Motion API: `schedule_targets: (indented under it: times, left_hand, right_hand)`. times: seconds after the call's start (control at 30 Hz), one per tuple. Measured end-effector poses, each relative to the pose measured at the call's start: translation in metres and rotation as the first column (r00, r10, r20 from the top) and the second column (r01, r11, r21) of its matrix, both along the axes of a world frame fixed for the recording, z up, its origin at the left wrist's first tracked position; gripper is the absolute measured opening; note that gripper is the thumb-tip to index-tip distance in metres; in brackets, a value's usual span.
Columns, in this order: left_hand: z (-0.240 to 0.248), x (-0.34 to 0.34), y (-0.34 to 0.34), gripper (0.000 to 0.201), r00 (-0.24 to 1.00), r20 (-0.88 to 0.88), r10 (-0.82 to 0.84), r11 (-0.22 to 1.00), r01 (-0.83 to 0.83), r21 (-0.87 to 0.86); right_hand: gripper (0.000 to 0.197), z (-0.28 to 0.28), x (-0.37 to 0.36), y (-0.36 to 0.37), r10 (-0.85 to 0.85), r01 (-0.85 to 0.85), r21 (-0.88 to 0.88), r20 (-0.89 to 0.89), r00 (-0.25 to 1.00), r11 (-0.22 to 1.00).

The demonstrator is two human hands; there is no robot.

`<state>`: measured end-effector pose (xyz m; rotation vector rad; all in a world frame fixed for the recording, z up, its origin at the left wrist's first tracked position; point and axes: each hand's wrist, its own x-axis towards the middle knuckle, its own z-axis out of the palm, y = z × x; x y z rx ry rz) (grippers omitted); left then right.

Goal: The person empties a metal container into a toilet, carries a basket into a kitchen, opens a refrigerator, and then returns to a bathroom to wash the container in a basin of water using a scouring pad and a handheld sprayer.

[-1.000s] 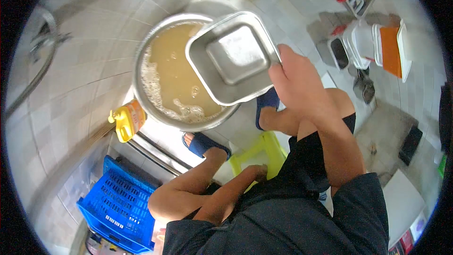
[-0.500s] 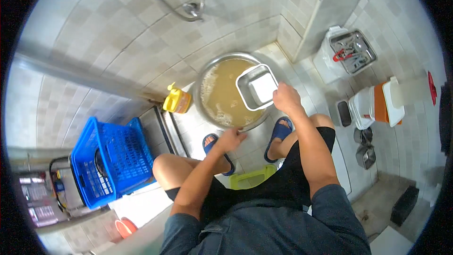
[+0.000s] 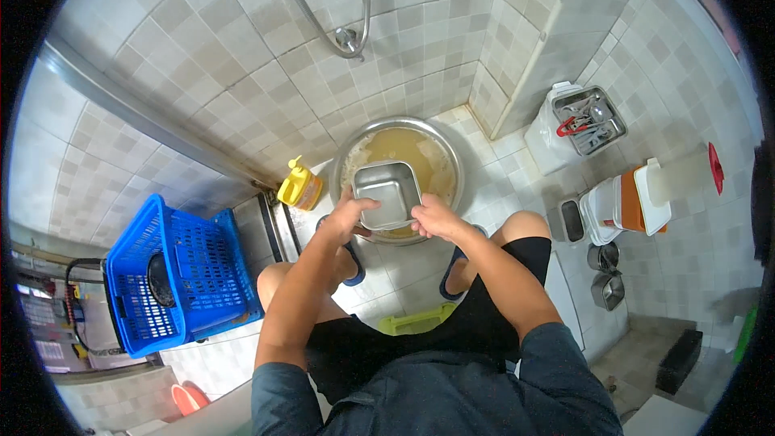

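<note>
We now hold the square metal pan (image 3: 389, 194) in both hands, over the six o'clock part of the wide metal basin (image 3: 458, 168) of cloudy water (image 3: 404, 144). Half a second ago it was toward the basin's three o'clock side, in our right hand alone. Our left hand (image 3: 352, 214), then off the pan near the basin's lower rim, now grasps the pan's wall at eight o'clock, thumb over the edge. Our right hand (image 3: 436, 218) grips the corner at four o'clock. The yellow bottle (image 3: 300, 188) remains just beside the basin, at nine o'clock.
</note>
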<state>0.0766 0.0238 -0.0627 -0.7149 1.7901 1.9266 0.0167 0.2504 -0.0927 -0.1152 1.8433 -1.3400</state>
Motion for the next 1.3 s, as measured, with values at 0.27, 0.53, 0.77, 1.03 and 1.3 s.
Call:
schedule_targets:
  times: [0.27, 0.53, 0.77, 1.03, 1.3]
  left_hand:
    - [0.016, -0.082, -0.043, 0.093, 0.999, 0.001, 0.052, 0.954, -0.049, -0.296]
    - [-0.184, -0.103, -0.056, 0.097, 0.853, -0.379, 0.359, 0.826, -0.479, -0.297]
    - [-0.295, -0.074, -0.006, 0.041, 0.713, -0.193, 0.674, 0.725, -0.688, -0.012]
    - [-0.286, -0.086, 0.003, 0.045, 0.606, 0.306, 0.734, 0.573, -0.795, 0.198]
    - [-0.335, -0.068, 0.012, 0.034, 0.726, 0.074, 0.684, 0.718, -0.653, -0.24]
  right_hand:
    - [0.041, -0.04, -0.057, 0.007, -0.233, 0.263, -0.158, 0.184, 0.955, 0.952]
    - [0.035, -0.186, -0.071, -0.023, -0.331, 0.301, 0.151, 0.249, 0.91, 0.941]
    - [0.046, -0.275, -0.065, -0.03, -0.231, 0.222, 0.298, -0.004, 0.973, 0.928]
    - [0.053, -0.284, -0.092, -0.048, 0.196, 0.116, 0.662, -0.378, 0.905, 0.741]
    - [0.045, -0.308, -0.118, -0.058, 0.594, -0.215, 0.827, -0.169, 0.787, 0.52]
